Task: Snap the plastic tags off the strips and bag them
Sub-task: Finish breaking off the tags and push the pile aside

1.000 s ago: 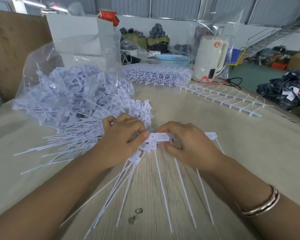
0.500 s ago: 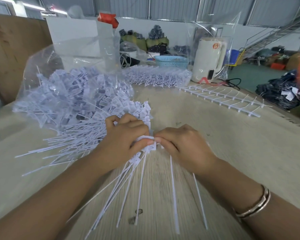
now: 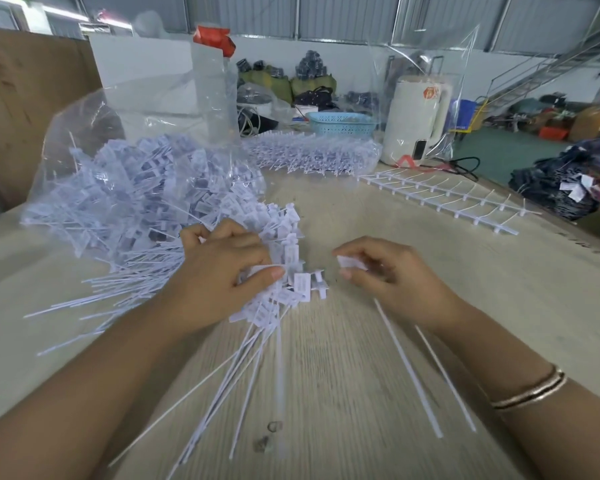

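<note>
Left hand (image 3: 222, 271) curls its grip round a fanned bundle of white plastic tags with long thin tails (image 3: 284, 289) near the middle of the pale wood-grain surface (image 3: 413, 237), while the right hand (image 3: 385, 271), apart from the bundle, pinches the head of a short remnant of strip (image 3: 352, 263) carrying two tails. The clear plastic bag of loose tags (image 3: 136, 195) lies toward the far-left edge, and an unbroken white strip (image 3: 440, 199) waits near the far-right edge. The step is probably best done by holding close to the joint, twisting sharply, and adding each freed tag to the bundle with tails aligned.
</note>
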The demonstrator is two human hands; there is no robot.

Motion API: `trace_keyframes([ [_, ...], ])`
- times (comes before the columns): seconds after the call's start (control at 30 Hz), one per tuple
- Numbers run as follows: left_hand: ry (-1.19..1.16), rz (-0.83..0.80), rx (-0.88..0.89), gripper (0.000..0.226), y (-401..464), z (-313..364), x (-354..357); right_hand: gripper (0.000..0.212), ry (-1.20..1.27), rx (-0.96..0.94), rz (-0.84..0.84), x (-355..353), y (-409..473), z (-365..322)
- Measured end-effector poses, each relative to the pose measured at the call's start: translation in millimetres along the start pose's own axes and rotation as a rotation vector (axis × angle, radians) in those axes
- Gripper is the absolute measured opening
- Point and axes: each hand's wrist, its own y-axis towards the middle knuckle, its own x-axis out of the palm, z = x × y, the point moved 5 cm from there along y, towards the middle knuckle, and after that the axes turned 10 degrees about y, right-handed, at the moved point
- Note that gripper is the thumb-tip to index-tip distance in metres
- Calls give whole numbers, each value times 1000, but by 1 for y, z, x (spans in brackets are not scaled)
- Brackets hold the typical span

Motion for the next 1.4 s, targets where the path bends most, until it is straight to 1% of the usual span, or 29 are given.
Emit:
trace_keyframes([
  [0.07,118,1,-17,50,0,0,1,24,-115,-38,-28,14,1,-4],
  [0.13,179,-11,-40,47,0,0,3,31,-148,-55,-32,22,1,-9],
  [0.23,171,-7,-64,37,1,3,2,39,-131,-22,-25,28,0,-15],
  [0.33,157,54,-28,25,2,11,-3,42,-63,-16,-7,33,0,-18],
  [0.37,132,74,-30,24,2,14,-4,44,-54,-18,-4,35,0,-20],
  [0.43,26,82,-55,32,3,20,-4,47,-55,-29,-9,40,0,-22],
  [0.53,-90,18,-52,40,2,30,5,48,-71,-63,-5,45,0,-28],
  [0.6,-125,-32,-42,36,1,33,11,48,-70,-96,-17,48,0,-31],
  [0.7,-174,-64,-59,33,2,31,17,49,-42,-91,-84,50,-1,-32],
  [0.77,-187,-69,-72,30,2,27,20,45,-32,-79,-86,44,0,-30],
  [0.83,-178,-73,-90,29,2,22,21,35,-47,-68,-55,35,0,-26],
  [0.9,-180,-75,-94,31,1,19,21,29,-73,-68,-60,33,0,-24],
  [0.97,-186,-82,-89,31,1,20,22,29,-138,-81,-70,35,0,-23],
  [1.1,-214,-40,-109,30,1,18,20,24,-222,-78,9,30,2,-25],
  [1.2,-244,-68,-103,32,0,17,22,25,-287,-123,32,27,0,-29],
  [1.3,-254,-97,-74,22,0,19,24,21,-312,-159,9,29,0,-32],
  [1.4,-276,-116,-59,15,0,20,24,20,-301,-124,-38,31,0,-29],
])
